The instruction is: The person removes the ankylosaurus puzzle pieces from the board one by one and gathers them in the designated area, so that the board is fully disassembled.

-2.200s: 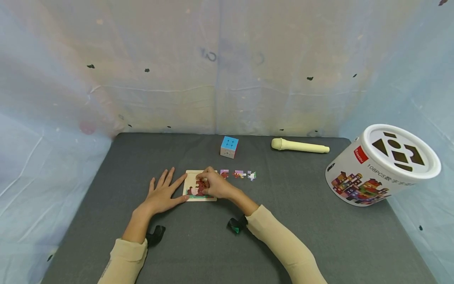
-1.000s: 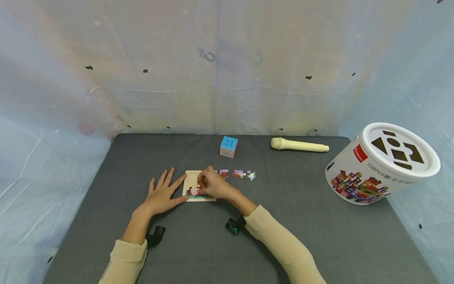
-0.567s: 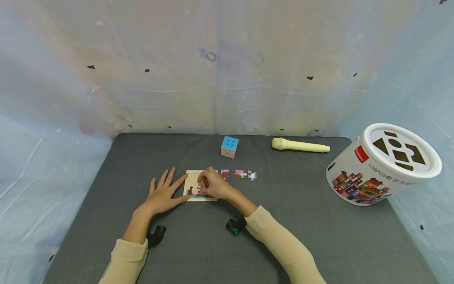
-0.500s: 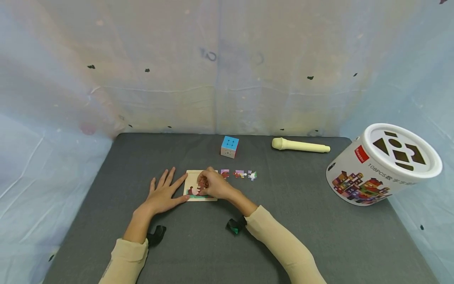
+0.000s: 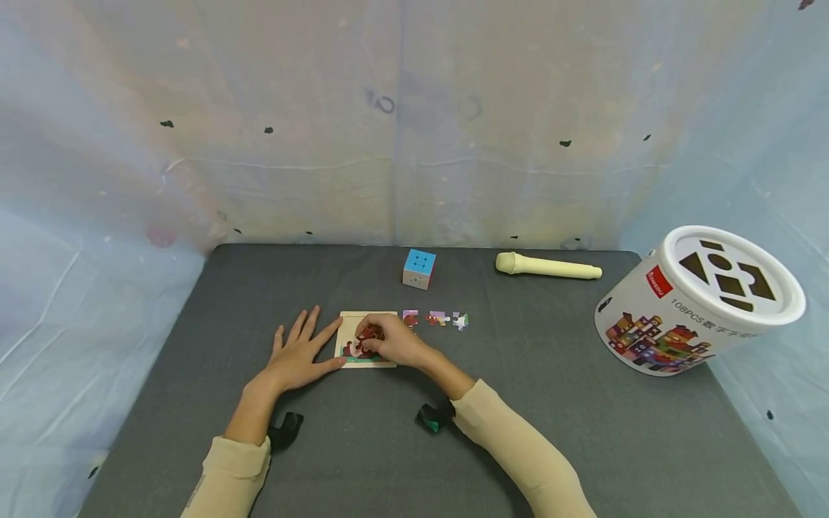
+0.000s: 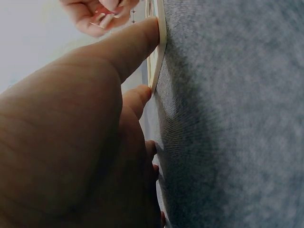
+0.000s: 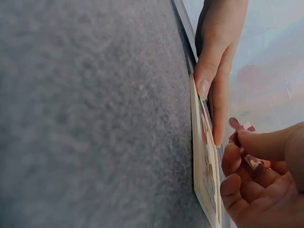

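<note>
A pale wooden puzzle frame [image 5: 347, 316] lies on the grey cloth, with coloured pieces along its lower part. The left hand [image 5: 294, 360] lies spread at its left side; thumb and index fingertip touch the frame's edge, which the left wrist view shows too. Above the frame, the right hand [image 5: 395, 342] pinches a reddish-brown puzzle piece [image 5: 371, 332]. In the right wrist view this piece [image 7: 247, 126] is raised off the board [image 7: 197, 142], between thumb and fingers; another colourful bit [image 7: 256, 162] shows among the fingers. How the two join is hidden.
Right of the frame lie three loose puzzle pieces [image 5: 410, 317]. Behind them stands a blue-topped cube [image 5: 418, 269], and farther right lies a pale yellow microphone-shaped object [image 5: 548, 265]. A big white tub [image 5: 686, 309] stands at the right edge.
The right hand has moved slightly left and lifted, and the reddish-brown piece is now raised in its fingers. The left hand has stayed in place.
</note>
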A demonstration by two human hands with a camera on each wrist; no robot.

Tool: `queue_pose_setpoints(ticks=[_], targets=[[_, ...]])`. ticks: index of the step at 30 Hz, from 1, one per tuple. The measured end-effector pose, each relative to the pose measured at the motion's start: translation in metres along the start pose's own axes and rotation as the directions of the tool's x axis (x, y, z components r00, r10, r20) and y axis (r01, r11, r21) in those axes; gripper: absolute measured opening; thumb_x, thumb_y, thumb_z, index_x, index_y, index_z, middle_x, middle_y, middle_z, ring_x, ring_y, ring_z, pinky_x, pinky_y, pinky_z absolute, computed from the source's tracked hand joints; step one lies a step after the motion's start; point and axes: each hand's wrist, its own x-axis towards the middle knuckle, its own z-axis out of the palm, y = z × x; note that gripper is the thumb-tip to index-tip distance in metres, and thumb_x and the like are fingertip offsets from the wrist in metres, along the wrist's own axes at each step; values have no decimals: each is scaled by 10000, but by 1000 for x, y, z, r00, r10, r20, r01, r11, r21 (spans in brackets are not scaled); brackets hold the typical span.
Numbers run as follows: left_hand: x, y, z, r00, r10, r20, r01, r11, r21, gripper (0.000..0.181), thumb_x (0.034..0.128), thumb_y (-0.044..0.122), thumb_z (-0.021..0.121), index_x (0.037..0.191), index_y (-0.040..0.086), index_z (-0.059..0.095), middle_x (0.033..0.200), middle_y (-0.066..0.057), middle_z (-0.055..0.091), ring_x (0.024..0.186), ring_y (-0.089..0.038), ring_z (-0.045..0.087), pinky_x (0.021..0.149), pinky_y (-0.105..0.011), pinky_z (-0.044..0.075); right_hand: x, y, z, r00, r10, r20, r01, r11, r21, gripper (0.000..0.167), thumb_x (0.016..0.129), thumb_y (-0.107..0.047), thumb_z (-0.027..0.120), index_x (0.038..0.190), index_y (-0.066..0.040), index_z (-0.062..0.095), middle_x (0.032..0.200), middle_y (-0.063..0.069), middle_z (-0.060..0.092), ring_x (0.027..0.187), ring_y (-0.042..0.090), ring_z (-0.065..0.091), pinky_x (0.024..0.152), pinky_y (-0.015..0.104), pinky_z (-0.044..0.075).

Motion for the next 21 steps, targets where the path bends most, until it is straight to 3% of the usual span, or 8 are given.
queue_pose_setpoints(ticks=[6, 11, 15, 21], targets=[[-4, 9, -7, 1000, -8, -6, 8, 1000, -1, 833, 926, 587, 607, 1594, 210, 283, 1641, -248, 43, 1491, -472, -11, 1086, -730, -64, -15, 1, -10, 1000, 6, -28, -6, 1000, 6, 235, 967, 9, 622, 1198, 46, 642, 1120, 128, 671, 809, 107, 542, 731, 247, 469], [-4, 10, -8, 1000, -19, 5, 18, 999, 28, 834, 932, 600, 588, 1598, 210, 271, 1645, -239, 34, 1495, -463, -15, 1090, -729, -58, -33, 8, -25, 997, 25, -72, -23, 1000, 20, 238, 937, 12, 669, 1163, 27, 597, 1027, 117, 649, 730, 120, 503, 659, 257, 434], [-4, 10, -8, 1000, -10, 1, 10, 1000, 19, 831, 931, 592, 596, 1596, 209, 278, 1643, -242, 40, 1493, -467, -9, 1085, -735, -55, -49, 16, -39, 994, 24, -107, -22, 1000, 21, 196, 931, 33, 666, 1116, 29, 599, 1018, 127, 641, 801, 160, 562, 696, 280, 472], [-4, 9, -8, 1000, -8, 2, 8, 1000, 15, 840, 928, 611, 585, 1598, 214, 270, 1643, -243, 37, 1493, -469, -10, 1083, -736, -57, -70, 25, -57, 986, 67, -152, -70, 998, -11, 254, 941, 37, 647, 1195, 28, 628, 1131, 166, 662, 881, 211, 619, 731, 308, 507]])
